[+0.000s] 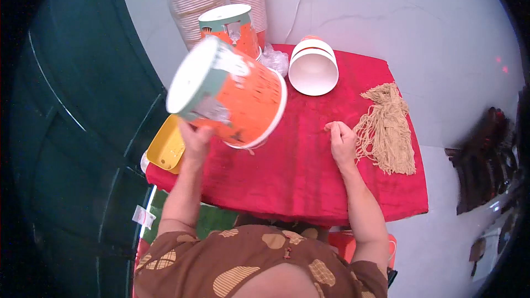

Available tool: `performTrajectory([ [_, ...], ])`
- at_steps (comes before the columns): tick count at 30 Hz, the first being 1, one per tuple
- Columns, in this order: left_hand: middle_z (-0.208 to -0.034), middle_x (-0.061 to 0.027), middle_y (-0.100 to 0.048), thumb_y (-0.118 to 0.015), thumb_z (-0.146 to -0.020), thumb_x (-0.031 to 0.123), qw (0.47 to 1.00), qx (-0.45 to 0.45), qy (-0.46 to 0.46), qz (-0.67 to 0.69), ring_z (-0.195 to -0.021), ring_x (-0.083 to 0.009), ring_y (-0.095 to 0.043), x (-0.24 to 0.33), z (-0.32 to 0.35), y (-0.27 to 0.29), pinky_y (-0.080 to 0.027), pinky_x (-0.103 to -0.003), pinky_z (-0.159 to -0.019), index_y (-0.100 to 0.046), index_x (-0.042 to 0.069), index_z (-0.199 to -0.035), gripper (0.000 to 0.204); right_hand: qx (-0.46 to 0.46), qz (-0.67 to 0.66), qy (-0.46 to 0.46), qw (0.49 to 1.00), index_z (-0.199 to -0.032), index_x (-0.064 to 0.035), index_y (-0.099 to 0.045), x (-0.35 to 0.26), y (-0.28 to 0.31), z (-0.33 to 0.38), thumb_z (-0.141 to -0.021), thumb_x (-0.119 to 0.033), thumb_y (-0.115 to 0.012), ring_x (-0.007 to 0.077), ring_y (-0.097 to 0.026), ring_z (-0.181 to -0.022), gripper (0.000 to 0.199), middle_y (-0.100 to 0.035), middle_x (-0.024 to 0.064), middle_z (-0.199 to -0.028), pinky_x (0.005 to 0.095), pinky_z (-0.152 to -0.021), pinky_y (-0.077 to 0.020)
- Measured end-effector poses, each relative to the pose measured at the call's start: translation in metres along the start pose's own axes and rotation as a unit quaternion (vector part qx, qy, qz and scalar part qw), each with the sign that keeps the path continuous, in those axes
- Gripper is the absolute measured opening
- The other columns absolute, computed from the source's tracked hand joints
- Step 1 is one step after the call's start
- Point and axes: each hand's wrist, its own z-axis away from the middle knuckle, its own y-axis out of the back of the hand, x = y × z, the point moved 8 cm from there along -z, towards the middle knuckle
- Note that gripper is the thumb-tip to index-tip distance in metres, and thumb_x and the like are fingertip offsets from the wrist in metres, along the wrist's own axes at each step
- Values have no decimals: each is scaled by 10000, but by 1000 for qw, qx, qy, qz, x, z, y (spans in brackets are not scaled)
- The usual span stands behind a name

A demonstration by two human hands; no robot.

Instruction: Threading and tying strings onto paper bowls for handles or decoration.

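My left hand (197,142) grips a large paper bucket (251,99) by its lower left side, lifted and tilted above the table. The bucket is orange and green with a white end, and a short bit of cord hangs at its lower rim. Over the right half of the table is my right hand (343,142), its fingers curled closed; whatever they may pinch is hidden. Right beside it lies a bundle of tan cords (391,138). Farther back, white nested buckets (313,72) lie on their side with the open mouth toward me.
A red cloth covers the table (298,187). At its left edge sits a yellow tray (165,146). Another orange and green bucket (226,22) stands at the back, before tall stacks of bagged paper buckets (199,0). Crumpled clear plastic (276,59) lies nearby.
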Motion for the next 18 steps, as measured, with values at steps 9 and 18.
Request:
performTrajectory([
  [9, -1107, -57, -548, -670, -823, 178, 987, 57, -152, -18, -950, -136, -559, 87, -104, 70, -463, -285, -816, -393, 28, -1271, 548, -8, 1, 20, 1000, -764, 49, -637, 8, -9, 1, -916, -118, -517, 198, -644, -649, 255, -668, 138, -722, 338, -608, -497],
  [18, -902, -16, -540, -724, -832, 250, 981, 67, -180, -39, -735, -77, -522, 89, -205, 60, -434, -227, -645, -449, 14, -1142, 477, -55, 21, -18, 998, -751, 34, -638, 18, -12, 3, -918, -141, -519, 162, -625, -617, 269, -647, 115, -659, 322, -577, -480],
])
